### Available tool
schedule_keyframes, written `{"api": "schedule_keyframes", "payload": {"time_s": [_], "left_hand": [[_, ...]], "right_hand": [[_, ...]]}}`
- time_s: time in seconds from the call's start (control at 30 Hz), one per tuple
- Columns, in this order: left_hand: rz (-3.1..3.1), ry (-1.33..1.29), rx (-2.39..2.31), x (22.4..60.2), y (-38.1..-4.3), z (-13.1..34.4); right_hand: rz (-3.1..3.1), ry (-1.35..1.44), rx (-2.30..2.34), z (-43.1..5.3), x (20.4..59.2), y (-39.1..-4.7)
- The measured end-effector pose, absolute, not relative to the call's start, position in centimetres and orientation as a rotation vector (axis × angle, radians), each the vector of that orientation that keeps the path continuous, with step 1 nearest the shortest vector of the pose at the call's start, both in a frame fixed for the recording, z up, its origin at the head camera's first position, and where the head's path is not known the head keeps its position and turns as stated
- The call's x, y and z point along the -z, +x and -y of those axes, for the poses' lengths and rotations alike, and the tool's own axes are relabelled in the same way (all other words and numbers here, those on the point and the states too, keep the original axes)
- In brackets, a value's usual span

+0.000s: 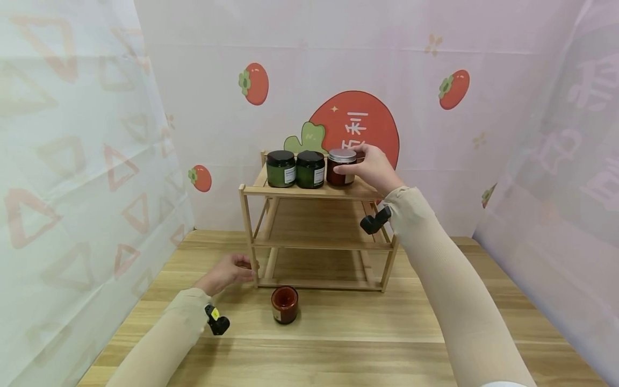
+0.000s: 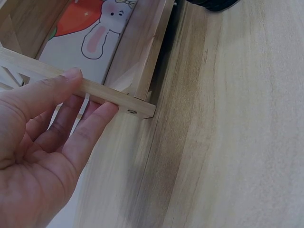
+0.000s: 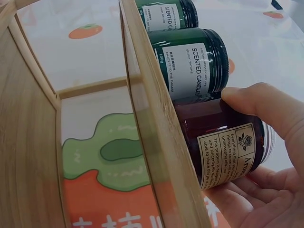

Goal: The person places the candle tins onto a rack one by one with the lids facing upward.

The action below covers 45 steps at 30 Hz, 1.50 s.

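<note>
One wooden rack [image 1: 321, 245] bears two black-lidded green jars [image 1: 280, 178] and, to their right, one silver-lidded dark red jar [image 1: 336, 178] at the top shelf's front edge; one open red jar [image 1: 284, 313] stands on the tabletop [image 1: 367, 344] just in front of the rack. The right hand [image 1: 371, 166] grasps the silver-lidded dark red jar between thumb and fingers, and the left hand [image 1: 227, 274] pinches the rack's left front leg [image 1: 249, 231] near its foot. A short strip of top shelf extends left of the green jars; open room extends across the tabletop right of the open red jar.
</note>
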<state>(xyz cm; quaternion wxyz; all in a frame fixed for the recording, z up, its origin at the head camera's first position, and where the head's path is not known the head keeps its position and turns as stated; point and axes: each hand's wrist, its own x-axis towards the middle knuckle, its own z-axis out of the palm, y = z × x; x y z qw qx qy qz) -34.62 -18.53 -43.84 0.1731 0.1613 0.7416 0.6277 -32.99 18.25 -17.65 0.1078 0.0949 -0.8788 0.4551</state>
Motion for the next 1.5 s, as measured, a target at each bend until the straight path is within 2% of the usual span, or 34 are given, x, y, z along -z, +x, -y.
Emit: {"api": "schedule_keyframes", "payload": {"time_s": [1.5], "left_hand": [[-2.084, 0.477, -1.782, 43.99, -34.59, 18.64]], "right_hand": [[2.607, 0.331, -1.433, -18.48, 17.98, -32.6]]}}
